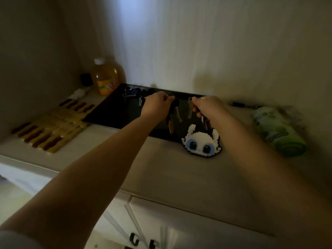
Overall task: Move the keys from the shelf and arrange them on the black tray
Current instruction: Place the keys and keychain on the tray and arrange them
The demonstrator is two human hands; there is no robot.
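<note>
A black tray lies on the pale shelf against the back wall. A bunch of keys with a blue tag rests at its far left corner. My left hand is over the tray's middle, pinching a key bunch with a dark fob; its keys dangle above the tray. My right hand holds another key set whose white pixel-art bunny charm hangs over the tray's front right edge. A single key shows between my hands.
A bottle of yellow liquid stands behind the tray's left corner. A yellow-and-brown slatted mat lies to the left. A green roll lies on its side at the right, with a dark pen behind it. Cabinet doors sit below.
</note>
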